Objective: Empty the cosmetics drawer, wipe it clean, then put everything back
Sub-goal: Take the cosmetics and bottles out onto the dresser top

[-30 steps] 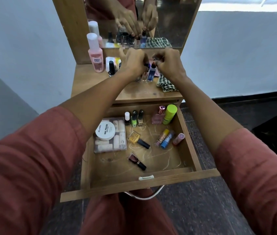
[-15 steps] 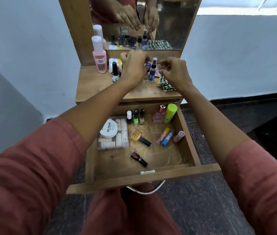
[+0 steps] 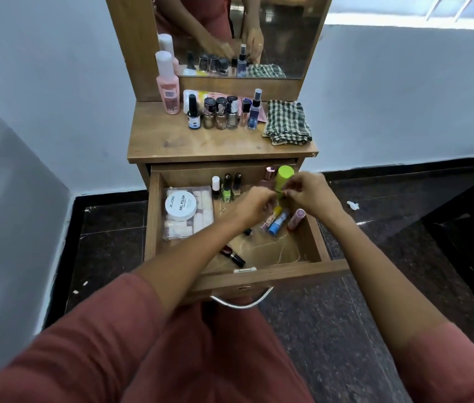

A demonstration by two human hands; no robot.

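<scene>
both hands have come down from the tabletop, where they were half a second ago, and now meet over the open drawer [image 3: 261,274] at the centre of the frame.

head view: the left hand [image 3: 254,206] and right hand [image 3: 309,193] are curled with fingertips pinched together at the lime green bottle [image 3: 284,177], which stands upright in the drawer's upper right corner. whether either hand actually grips it cannot be told; the fingers hide its lower half and most of the pink bottle [image 3: 269,174] beside it.

the drawer is light wood, pulled out toward the bottom of the frame, its long axis running left to right, with a metal handle [image 3: 241,303] on the front. at its left lies a clear box [image 3: 187,212] with a white nail polish jar [image 3: 180,203] on top. three small bottles [image 3: 227,187] stand along the back wall. three tubes [image 3: 279,222] lie slanted at the right, and a dark lipstick [image 3: 232,254] lies near the front.

higher in the frame, the tabletop [image 3: 215,141] holds a row of polish bottles [image 3: 219,113], a tall pink bottle [image 3: 167,82] and a folded checked cloth [image 3: 286,122]. red sleeves fill the lower corners, cut off by the edge.
</scene>
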